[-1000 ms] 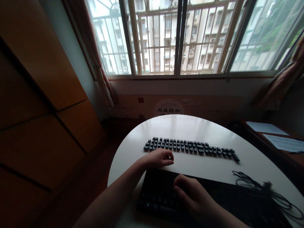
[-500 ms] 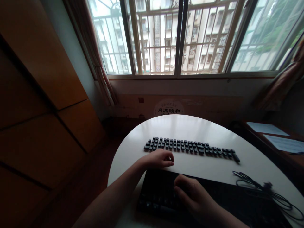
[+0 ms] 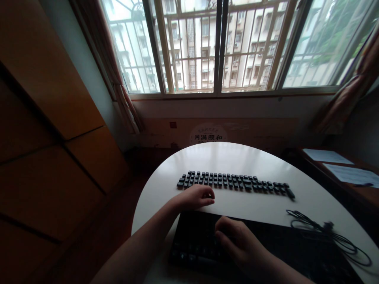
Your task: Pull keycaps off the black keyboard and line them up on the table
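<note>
- Head view: the white table (image 3: 237, 157) has bare room behind the keycap rows (image 3: 233, 183). Its curved left edge is near the left hand (image 3: 197, 197), and a cable (image 3: 325, 232) lies at the right.
- The left hand rests half curled on the table, just before the keycaps. I cannot tell if it holds one.
- The right hand (image 3: 237, 242) lies on the black keyboard (image 3: 192, 244) at the near edge, fingers bent down. Its grip is hidden.

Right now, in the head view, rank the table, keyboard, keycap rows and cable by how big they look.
1. white table
2. keyboard, nearest the camera and partly cut off
3. keycap rows and cable: too alike to rank, and the cable lies nearer
</note>
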Tool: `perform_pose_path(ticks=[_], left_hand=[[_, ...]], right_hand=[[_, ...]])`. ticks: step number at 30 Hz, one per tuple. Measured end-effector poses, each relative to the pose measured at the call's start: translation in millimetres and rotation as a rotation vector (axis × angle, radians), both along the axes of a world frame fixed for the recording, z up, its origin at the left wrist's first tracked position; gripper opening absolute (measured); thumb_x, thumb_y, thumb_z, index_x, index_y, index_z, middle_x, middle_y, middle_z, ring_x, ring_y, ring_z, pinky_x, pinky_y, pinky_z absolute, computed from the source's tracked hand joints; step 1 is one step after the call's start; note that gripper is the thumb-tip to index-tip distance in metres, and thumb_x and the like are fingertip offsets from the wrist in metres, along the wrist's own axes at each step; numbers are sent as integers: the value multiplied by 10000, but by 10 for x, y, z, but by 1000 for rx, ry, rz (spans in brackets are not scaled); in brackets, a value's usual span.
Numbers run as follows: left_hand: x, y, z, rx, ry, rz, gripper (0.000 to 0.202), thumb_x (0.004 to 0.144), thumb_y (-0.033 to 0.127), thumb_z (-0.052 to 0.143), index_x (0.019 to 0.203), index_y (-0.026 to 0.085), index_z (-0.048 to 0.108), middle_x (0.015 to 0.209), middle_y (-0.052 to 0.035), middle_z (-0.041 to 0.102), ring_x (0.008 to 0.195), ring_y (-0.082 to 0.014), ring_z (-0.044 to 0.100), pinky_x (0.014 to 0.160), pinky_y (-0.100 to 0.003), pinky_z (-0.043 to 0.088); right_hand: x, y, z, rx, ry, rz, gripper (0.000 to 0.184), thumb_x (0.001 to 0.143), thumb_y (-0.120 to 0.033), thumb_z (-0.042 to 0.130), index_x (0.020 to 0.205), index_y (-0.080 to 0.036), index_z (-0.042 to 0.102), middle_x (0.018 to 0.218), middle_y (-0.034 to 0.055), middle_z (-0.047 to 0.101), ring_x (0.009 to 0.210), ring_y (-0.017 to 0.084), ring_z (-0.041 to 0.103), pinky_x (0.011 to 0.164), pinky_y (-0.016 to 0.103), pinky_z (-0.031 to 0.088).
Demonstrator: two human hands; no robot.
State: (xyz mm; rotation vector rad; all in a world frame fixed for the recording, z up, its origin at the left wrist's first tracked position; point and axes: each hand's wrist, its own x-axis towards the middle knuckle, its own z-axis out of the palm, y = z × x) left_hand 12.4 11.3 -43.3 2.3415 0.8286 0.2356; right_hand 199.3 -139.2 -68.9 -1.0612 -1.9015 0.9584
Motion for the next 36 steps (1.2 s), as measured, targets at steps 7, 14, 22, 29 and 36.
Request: perform_pose_path(ticks=[7, 14, 22, 29, 36], left_hand=[[6, 21, -21, 23, -68, 18, 187, 859, 279, 689, 1008, 177, 737, 901, -34, 692, 797, -158, 623, 728, -247, 467], [-22, 41, -1, 74, -60, 11, 205, 857, 274, 699, 1030, 180, 755, 885, -39, 709, 772, -153, 622, 723, -245, 475], [-309, 225, 158, 206, -412, 329, 265, 861, 339, 687, 1031, 143, 739, 840, -46, 714, 623, -121, 560, 615, -240, 477], [-307, 303, 81, 384, -309, 381, 223, 863, 303, 694, 1039, 173, 735, 884, -39, 734, 647, -131, 583, 683, -268, 507], [-183, 315, -86, 471, -19, 288, 152, 817, 209, 752, 969, 203, 735, 931, -44, 719, 913, -221, 636, 837, -325, 498]], right_hand=[[9, -17, 15, 17, 31, -20, 131, 970, -258, 512, 869, -195, 565, 751, -3, 599, 661, 140, 535, 633, 243, 418], [17, -11, 13, 24, 24, -22, 125, 965, -250, 514, 865, -195, 564, 745, -4, 595, 657, 138, 534, 618, 240, 405], [7, -10, 20, 38, 36, -27, 122, 964, -250, 522, 870, -192, 574, 751, 3, 610, 660, 140, 547, 626, 241, 422], [15, -24, 4, 38, 45, -19, 136, 971, -267, 520, 870, -192, 571, 754, 7, 610, 659, 141, 545, 624, 244, 429], [5, -16, 21, 31, 46, -24, 141, 966, -267, 511, 865, -189, 571, 748, 6, 606, 655, 141, 538, 622, 247, 421]])
